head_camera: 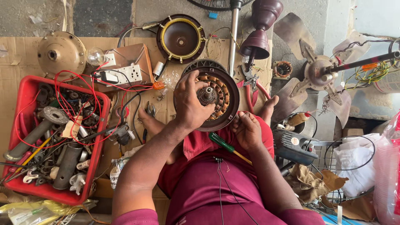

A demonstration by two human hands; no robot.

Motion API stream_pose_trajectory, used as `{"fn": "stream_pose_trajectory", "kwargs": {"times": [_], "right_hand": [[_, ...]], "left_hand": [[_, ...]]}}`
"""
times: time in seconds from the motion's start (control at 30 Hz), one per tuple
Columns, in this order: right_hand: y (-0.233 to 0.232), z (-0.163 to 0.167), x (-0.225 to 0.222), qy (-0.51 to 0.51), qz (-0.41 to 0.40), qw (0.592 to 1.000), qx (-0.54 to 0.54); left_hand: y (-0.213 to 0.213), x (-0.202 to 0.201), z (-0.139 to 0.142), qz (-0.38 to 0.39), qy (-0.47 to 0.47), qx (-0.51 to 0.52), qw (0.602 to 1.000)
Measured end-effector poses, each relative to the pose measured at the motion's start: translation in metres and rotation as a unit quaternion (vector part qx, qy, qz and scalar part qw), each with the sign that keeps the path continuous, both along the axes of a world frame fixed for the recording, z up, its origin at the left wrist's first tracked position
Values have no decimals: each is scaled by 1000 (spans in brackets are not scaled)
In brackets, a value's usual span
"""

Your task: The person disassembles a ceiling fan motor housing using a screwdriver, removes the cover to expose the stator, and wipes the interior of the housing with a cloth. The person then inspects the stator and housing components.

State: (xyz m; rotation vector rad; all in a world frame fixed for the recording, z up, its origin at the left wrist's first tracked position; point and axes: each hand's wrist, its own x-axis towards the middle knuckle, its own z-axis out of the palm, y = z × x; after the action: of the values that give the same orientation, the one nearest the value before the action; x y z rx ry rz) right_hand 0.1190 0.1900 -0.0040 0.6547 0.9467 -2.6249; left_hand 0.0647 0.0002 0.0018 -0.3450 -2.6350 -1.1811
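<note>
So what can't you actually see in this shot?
Head view only:
- Left part of the fan motor: covered by the left hand.
- Motor's near rim: behind the right hand and the lap.
- Screwdriver: its tip runs under the right hand.
- Bottom of the red crate: buried under pipes and wires.
- Fan guard: cut off by the top edge.
- Bag: cut off by the right edge.
</note>
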Motion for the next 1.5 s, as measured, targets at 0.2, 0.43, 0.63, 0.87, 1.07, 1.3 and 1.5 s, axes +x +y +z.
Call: {"fn": "stream_pose_trajectory", "kwargs": {"times": [0.2,0.43,0.63,0.87,1.07,1.3,1.5], "right_hand": [[2,-2,0,13,2,1000,-7],[4,-2,-1,-9,-5,1000,-8],[4,-3,-3,-5,-2,1000,-11],[4,-7,-6,-12,-3,1000,-11],[4,-7,-11,-52,-1,999,-8],[0,-26,-24,-23,-25,999,34],[-2,-42,-42,-47,-50,995,75]], "left_hand": [[1,2,1,5,-16,31,999],[5,4,3,19,-7,31,999],[3,5,2,4,-31,107,994],[-10,2,23,-51,-82,180,979],[-57,-75,27,46,-180,499,846],[-48,-157,-61,105,-212,31,971],[-46,-191,-108,53,-398,-82,912]]}}
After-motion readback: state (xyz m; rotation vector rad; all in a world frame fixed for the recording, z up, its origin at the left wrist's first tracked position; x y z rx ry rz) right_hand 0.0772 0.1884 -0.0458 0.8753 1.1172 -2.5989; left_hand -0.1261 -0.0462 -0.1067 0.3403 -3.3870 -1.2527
